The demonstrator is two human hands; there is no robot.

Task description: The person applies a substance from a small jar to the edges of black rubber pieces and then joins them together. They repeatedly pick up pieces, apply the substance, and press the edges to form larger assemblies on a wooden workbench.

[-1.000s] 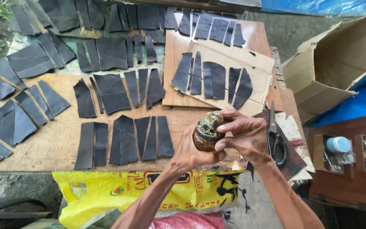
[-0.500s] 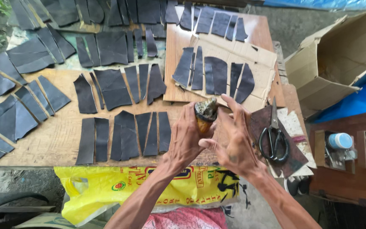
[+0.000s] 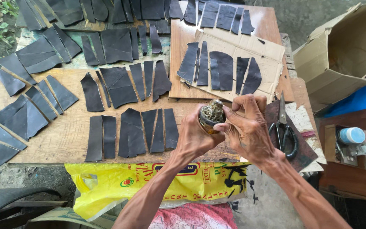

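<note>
**Hands working a grimy small can above the plank tabletop**

Hands meet just right of the frame's centre. The left hand (image 3: 195,138) has its grip closed around a small can (image 3: 211,116), a squat round container with a crusted, dirty top, held upright over the near edge of the wooden tabletop (image 3: 64,135). The right hand (image 3: 247,127) rests its fingertips on the can's rim and top from the right side, its grip pinched there rather than wrapped around; whether it holds a lid or only presses on it cannot be told.

To do this well, the judgement is that the left hand should keep the can steady and level while the right works at the top with small, controlled turns, so that nothing spills on the pieces below.

Counts: one can, one pair of scissors (image 3: 284,127) lying closed on a dark sheet (image 3: 306,148) at right centre, and one open cardboard box (image 3: 339,59) in the upper right. One flat cardboard sheet (image 3: 267,53) carries six dark cut pieces (image 3: 222,70). The row nearest the hands, lower centre-left, holds about six dark strips (image 3: 132,133); dozens more cover the upper left and cannot be counted exactly. One yellow printed sack (image 3: 149,186) hangs below the tabletop edge.
</note>
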